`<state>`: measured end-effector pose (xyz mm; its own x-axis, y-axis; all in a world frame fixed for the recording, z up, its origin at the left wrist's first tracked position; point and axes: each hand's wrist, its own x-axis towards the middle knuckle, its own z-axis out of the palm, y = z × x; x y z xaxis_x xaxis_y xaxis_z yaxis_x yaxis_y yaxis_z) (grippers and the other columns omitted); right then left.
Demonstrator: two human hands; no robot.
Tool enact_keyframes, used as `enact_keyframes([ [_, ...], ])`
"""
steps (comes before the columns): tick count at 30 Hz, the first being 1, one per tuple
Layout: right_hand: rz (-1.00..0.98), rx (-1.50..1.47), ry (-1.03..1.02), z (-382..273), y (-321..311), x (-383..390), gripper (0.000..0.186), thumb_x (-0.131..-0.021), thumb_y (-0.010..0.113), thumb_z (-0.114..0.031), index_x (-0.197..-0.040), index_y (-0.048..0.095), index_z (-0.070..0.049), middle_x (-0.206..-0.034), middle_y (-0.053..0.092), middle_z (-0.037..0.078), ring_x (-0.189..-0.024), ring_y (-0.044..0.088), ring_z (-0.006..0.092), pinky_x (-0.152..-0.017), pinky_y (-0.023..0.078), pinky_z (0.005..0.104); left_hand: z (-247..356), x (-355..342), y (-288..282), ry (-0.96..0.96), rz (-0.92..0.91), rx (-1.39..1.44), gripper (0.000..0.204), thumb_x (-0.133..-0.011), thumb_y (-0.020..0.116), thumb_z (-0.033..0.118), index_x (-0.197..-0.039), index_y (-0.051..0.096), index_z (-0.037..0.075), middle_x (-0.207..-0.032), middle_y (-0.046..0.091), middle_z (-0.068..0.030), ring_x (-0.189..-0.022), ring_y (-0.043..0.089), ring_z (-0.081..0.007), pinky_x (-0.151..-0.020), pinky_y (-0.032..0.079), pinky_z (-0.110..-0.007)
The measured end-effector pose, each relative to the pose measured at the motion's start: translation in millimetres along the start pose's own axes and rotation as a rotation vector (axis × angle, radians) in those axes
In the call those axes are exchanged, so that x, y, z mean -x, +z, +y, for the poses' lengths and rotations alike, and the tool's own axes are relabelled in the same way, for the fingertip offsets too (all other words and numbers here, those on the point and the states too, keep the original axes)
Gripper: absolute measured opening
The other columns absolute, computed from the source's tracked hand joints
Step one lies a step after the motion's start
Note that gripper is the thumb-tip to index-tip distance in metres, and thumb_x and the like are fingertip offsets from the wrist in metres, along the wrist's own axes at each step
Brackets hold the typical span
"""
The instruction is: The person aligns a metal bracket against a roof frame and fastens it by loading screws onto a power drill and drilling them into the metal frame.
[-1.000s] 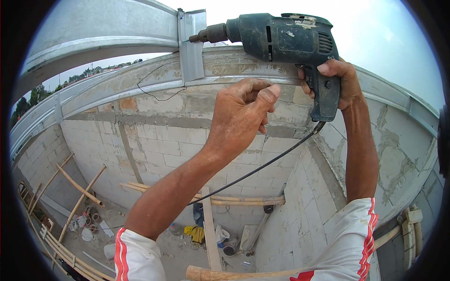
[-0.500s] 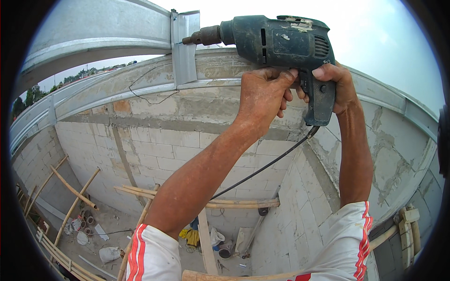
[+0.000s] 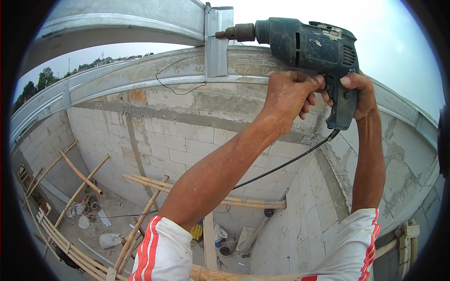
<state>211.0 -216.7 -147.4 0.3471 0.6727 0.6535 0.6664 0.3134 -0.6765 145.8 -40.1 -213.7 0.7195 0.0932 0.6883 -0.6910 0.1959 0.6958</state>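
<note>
Battered corded drill [image 3: 307,47] up between 1 and 2 o'clock, both hands close in on it

So the drill sits high, nose toward 9 o'clock, handle hanging toward 6. Its stubby tip ends right at an upright metal strip [image 3: 217,63] up at 12 o'clock, but I can't tell if they're actually touching.

Handling-wise, I'd guess it's heavy, mostly up in the body, so it'd want to droop at the nose. The casing looks hard and stiff, not fragile, though dust could make it a bit slick. The cord [image 3: 281,161] looks bendy and runs off toward 8 o'clock, probably with a little drag.

Best place to grab is the pistol grip [image 3: 344,107], and that's where the right hand [image 3: 364,93] is: fingers wrapped firmly round it, thumb on the near side. A second hand under the body makes sense to me for the weight; I'd stay off the chuck [image 3: 244,33].

The left hand [image 3: 288,96] is just under the body by the trigger [image 3: 329,85], fingers curled in, practically closed. Can't tell if anything's pinched in there.

Brand or label? Just a scuffed side panel and pale scrapes on top, no writing I can make out
</note>
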Motion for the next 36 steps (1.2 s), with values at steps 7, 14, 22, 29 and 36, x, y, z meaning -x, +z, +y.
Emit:
enact_keyframes([
  [7, 0.031, 0.009, -0.021, 0, 4, -1, 0.064, -0.069, 0.066, -0.028, -0.118, 0.053, 0.01, -0.082, 0.066, 0.02, -0.055, 0.065, 0.0221, -0.044, 0.056, 0.0292, 49, 109, -80, 0.182, 0.236, -0.225, 0.027, -0.092, 0.067, 0.03, -0.083, 0.065, 0.005, -0.063, 0.061, -0.0055, -0.049, 0.056, -0.0096, -0.04, 0.045, -0.023],
  [14, 0.019, -0.029, 0.012, 3, 5, 7, 0.061, -0.07, 0.066, -0.026, -0.117, 0.055, 0.011, -0.088, 0.066, 0.021, -0.059, 0.065, 0.0234, -0.049, 0.056, 0.0309, 163, 118, -168, 0.99, 0.351, -0.659, 0.053, -0.084, 0.072, 0.042, -0.122, 0.055, 0.009, -0.119, 0.061, -0.009, -0.116, 0.057, -0.0225, -0.106, 0.045, -0.044],
  [22, 0.0, -0.165, 0.046, 2, 12, 5, 0.056, -0.072, 0.066, -0.025, -0.112, 0.055, 0.012, -0.085, 0.066, 0.022, -0.06, 0.067, 0.0232, -0.051, 0.059, 0.0297, 140, 69, -115, 1.024, 0.448, -0.535, 0.026, -0.073, 0.084, 0.024, -0.092, 0.071, 0.012, -0.091, 0.064, 0.0019, -0.106, 0.056, -0.0107, -0.102, 0.041, -0.035],
  [29, 0.011, -0.209, 0.049, 5, 8, 5, 0.052, -0.074, 0.063, -0.024, -0.111, 0.054, 0.012, -0.076, 0.065, 0.018, -0.052, 0.064, 0.0218, -0.044, 0.055, 0.0307, 139, 65, -97, 1.006, 0.542, -0.48, 0.024, -0.069, 0.081, 0.011, -0.086, 0.065, 0.006, -0.088, 0.057, -0.0019, -0.095, 0.053, -0.0131, -0.096, 0.039, -0.034],
  [36, 0.029, -0.161, 0.069, 6, 6, 4, 0.052, -0.074, 0.063, -0.025, -0.11, 0.055, 0.011, -0.075, 0.065, 0.017, -0.051, 0.063, 0.0207, -0.043, 0.055, 0.0307, 137, 63, -94, 1.087, 0.594, -0.412, 0.014, -0.071, 0.077, 0.014, -0.066, 0.068, 0.005, -0.069, 0.056, 0.0044, -0.072, 0.051, -0.0093, -0.08, 0.039, -0.028],
])
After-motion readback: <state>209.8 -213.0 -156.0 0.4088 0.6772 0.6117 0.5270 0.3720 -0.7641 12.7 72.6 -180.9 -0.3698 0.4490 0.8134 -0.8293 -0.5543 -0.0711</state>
